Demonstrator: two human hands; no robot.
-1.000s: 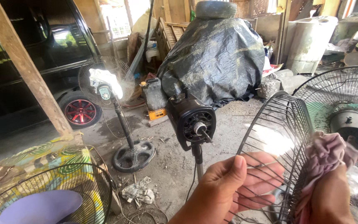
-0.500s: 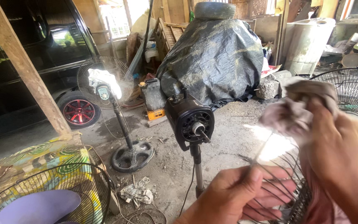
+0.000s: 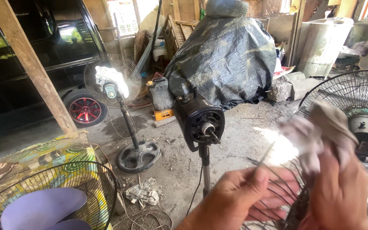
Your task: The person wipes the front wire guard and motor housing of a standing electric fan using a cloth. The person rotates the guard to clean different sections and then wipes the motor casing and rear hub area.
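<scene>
My left hand (image 3: 243, 198) grips the thin wires of a dark fan grille (image 3: 283, 187) held low at the bottom of the view, thumb on top. My right hand (image 3: 339, 191) is closed on a pinkish-grey rag (image 3: 320, 134), pressed to the grille's right edge; the rag is blurred by motion. Straight ahead stands a black fan motor head (image 3: 200, 121) on a thin pole, its shaft bare, with no blades or guard.
A standing fan (image 3: 112, 83) with a white cloth on it stands left on a round base. A grille holding a purple blade (image 3: 47, 204) sits bottom left. Another fan's guard and motor (image 3: 363, 117) are at right. A tarp-covered heap (image 3: 224, 55), a dark car and a wooden post are nearby.
The grille has dropped from upright to low in the view. My right hand swept the rag up from the rim, then part of the way back down along it.
</scene>
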